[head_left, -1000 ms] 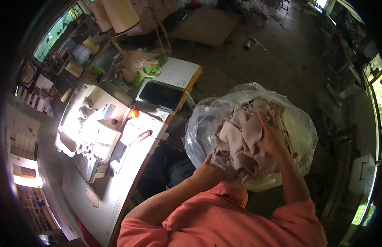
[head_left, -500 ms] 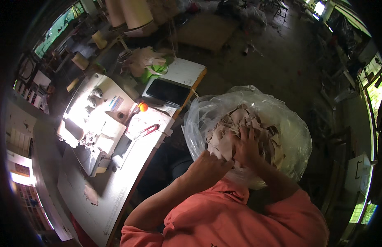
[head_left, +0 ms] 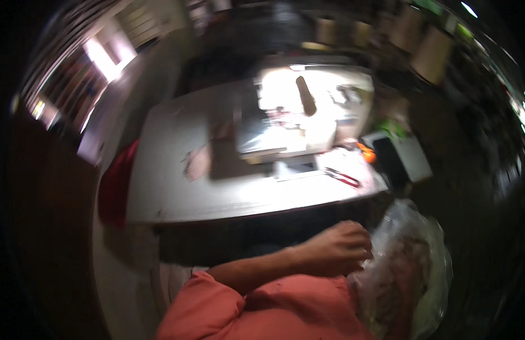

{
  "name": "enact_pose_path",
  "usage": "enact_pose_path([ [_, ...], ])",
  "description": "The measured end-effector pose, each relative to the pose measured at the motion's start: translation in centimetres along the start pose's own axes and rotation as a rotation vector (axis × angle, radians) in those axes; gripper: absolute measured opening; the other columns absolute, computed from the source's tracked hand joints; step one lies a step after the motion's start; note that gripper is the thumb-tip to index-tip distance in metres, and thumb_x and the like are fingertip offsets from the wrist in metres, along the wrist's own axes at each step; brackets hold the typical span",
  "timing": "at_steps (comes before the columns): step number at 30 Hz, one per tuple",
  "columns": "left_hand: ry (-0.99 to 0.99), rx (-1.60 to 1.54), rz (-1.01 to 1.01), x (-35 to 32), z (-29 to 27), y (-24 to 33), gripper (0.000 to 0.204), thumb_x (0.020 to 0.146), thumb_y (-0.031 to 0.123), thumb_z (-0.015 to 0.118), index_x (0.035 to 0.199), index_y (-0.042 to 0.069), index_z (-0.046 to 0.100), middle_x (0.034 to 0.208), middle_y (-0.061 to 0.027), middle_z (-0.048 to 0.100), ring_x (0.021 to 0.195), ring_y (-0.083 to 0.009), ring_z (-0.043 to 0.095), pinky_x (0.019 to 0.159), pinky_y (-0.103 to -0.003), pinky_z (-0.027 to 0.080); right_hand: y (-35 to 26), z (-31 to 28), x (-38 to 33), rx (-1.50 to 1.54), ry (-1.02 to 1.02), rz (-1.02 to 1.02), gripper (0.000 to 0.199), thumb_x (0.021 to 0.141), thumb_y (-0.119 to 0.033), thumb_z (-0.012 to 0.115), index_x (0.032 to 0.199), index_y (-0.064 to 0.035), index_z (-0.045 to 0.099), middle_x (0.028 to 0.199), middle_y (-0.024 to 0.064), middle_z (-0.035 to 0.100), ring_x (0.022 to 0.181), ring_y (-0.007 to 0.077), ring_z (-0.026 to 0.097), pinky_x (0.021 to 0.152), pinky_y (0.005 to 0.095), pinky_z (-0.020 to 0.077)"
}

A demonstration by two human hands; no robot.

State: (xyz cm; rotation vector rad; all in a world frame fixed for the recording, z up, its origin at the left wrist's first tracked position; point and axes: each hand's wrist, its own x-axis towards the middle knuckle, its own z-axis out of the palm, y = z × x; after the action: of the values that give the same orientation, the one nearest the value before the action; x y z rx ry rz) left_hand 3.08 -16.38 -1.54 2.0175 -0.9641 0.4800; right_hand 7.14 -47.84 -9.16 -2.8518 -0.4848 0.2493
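The whole picture is smeared by motion. My left hand (head_left: 343, 248) is raised in front of the table's near edge, beside the bag, with its fingers curled in; whatever they may hold is hidden. At the lower right stands a clear plastic bag (head_left: 441, 272), full of beige cut fabric pieces (head_left: 387, 286). My right hand (head_left: 408, 263) reaches into it among the pieces, its fingers too blurred to read. A lit white sewing machine (head_left: 350, 105) sits on the white table (head_left: 177, 198). Red-handled thread snips (head_left: 343, 177) lie near the table's front edge.
A loose beige piece (head_left: 198, 163) lies on the table left of the machine. To the right are an orange object (head_left: 365, 153), a black phone (head_left: 391, 164) and a bright green item (head_left: 393, 128). Thread cones (head_left: 431, 54) stand at the back; red cloth (head_left: 116, 187) hangs at the table's left end.
My view has swung left toward the sewing table, so the bag now shows at the lower right. My left hand has come away from the fabric pieces; the right stays in the bag.
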Motion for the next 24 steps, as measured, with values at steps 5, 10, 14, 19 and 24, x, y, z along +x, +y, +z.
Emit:
enact_pose_path([
  [5, 0.449, 0.752, -0.821, -14.6, -14.0, -6.4, 0.035, 0.065, 0.019, 0.066, 0.094, 0.004, 0.053, 0.101, -0.0153, 0.05, 0.094, -0.0312, 0.046, 0.084, -0.039, 0.036, 0.6, -2.6, 2.6, 0.266, 0.254, -0.021, 0.041, 0.071, -0.012, 0.058, 0.109, -0.0009, 0.047, 0.111, 0.016, 0.048, 0.105, 0.0269, 0.044, 0.089, 0.0345, 0.0338],
  [10, 0.454, 1.092, -1.403, -22.7, -17.5, -12.5, 0.04, 0.07, 0.026, 0.062, 0.106, 0.012, 0.049, 0.112, -0.0218, 0.041, 0.101, -0.0386, 0.04, 0.083, -0.047, 0.036, -7.9, -6.0, 5.6, 0.293, 0.17, -0.197, 0.041, 0.069, -0.016, 0.06, 0.106, -0.002, 0.049, 0.107, 0.0157, 0.05, 0.103, 0.0306, 0.046, 0.088, 0.0366, 0.0354],
  [14, 0.589, 0.825, -1.179, -21.0, -22.0, -15.0, 0.028, 0.071, 0.02, 0.059, 0.097, 0.012, 0.055, 0.098, -0.0157, 0.051, 0.09, -0.0328, 0.048, 0.08, -0.042, 0.039, -8.8, -6.1, 6.3, 0.223, 0.102, -0.191, 0.041, 0.067, -0.013, 0.061, 0.104, -0.002, 0.051, 0.104, 0.0155, 0.053, 0.099, 0.0305, 0.049, 0.086, 0.0353, 0.0365],
  [19, 0.413, 1.04, -1.392, -14.2, -21.1, -19.0, 0.024, 0.072, 0.017, 0.054, 0.095, 0.013, 0.058, 0.107, -0.013, 0.048, 0.097, -0.0331, 0.046, 0.082, -0.041, 0.04, -10.3, -6.1, 6.0, 0.169, 0.08, -0.221, 0.039, 0.066, -0.006, 0.06, 0.103, 0.0008, 0.051, 0.099, 0.0149, 0.055, 0.095, 0.0268, 0.051, 0.084, 0.0337, 0.0381],
  [24, 0.443, 1.021, -1.415, -18.9, -18.8, -19.9, 0.023, 0.072, 0.01, 0.052, 0.095, 0.006, 0.056, 0.104, -0.0153, 0.05, 0.094, -0.0334, 0.049, 0.075, -0.039, 0.044, -9.3, -5.3, 5.1, 0.374, 0.154, -0.127, 0.034, 0.07, -0.005, 0.057, 0.103, 0.0005, 0.051, 0.098, 0.0141, 0.055, 0.092, 0.0223, 0.053, 0.082, 0.0309, 0.0405],
])
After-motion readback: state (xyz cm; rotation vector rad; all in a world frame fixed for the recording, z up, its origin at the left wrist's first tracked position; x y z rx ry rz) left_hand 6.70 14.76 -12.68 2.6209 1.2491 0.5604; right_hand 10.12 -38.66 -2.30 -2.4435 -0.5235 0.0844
